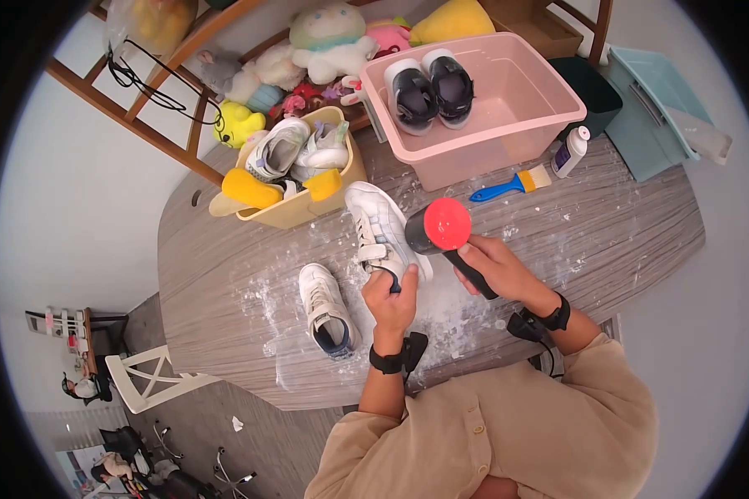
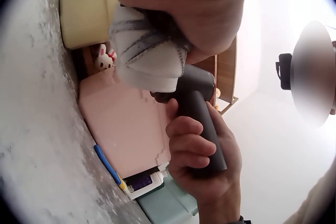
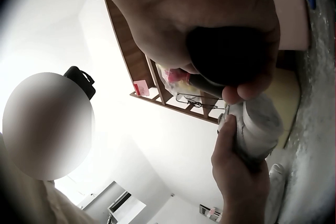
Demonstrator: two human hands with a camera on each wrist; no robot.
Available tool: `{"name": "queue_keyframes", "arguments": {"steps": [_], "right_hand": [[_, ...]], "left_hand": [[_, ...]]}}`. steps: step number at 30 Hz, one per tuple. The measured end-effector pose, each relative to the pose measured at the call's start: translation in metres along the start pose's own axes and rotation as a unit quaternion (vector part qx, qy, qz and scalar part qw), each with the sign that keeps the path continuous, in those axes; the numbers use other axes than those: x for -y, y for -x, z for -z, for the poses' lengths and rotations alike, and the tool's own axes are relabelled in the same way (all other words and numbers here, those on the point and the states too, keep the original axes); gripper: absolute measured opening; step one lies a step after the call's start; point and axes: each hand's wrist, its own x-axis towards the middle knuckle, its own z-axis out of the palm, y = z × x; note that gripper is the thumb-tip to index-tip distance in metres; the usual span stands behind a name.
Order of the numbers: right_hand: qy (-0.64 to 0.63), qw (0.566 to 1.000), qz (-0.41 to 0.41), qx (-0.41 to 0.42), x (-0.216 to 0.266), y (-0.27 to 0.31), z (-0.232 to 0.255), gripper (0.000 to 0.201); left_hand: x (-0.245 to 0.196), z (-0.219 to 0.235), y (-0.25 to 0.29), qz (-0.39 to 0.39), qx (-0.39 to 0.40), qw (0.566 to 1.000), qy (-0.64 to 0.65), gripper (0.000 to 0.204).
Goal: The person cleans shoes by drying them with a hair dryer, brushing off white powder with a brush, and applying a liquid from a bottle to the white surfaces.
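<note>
My left hand (image 1: 389,301) grips a white sneaker (image 1: 380,218) at its heel opening and holds it up over the table, toe pointing away from me. The fingers of my right hand (image 1: 499,264) wrap round the black handle of a hair dryer (image 1: 447,224) with a red round back. Its barrel points at the side of the sneaker, close to it. In the left wrist view the dryer (image 2: 202,124) overlaps the sneaker (image 2: 142,58). A matching white sneaker (image 1: 326,308) lies on the table, left of my left hand.
White residue marks the wood-grain table (image 1: 216,274). Behind stand a yellow bin (image 1: 295,214) with shoes and yellow-headed brushes, and a pink tub (image 1: 483,162) with dark shoes (image 1: 433,91). A blue-handled brush (image 1: 508,185) and a white bottle (image 1: 571,152) are at the right.
</note>
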Motion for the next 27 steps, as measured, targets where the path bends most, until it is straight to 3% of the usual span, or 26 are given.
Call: {"name": "queue_keyframes", "arguments": {"steps": [23,27], "right_hand": [[-0.069,0.996,-0.057,0.019,0.002,-0.005,0.003,0.039],[-0.034,0.999,-0.028,0.006,0.004,-0.002,0.002,0.039]], "left_hand": [[-0.003,0.007,0.008,0.014,-0.005,1.000,-0.008,0.013],[-0.005,0.005,0.004,0.005,0.004,1.000,-0.021,0.014]]}}
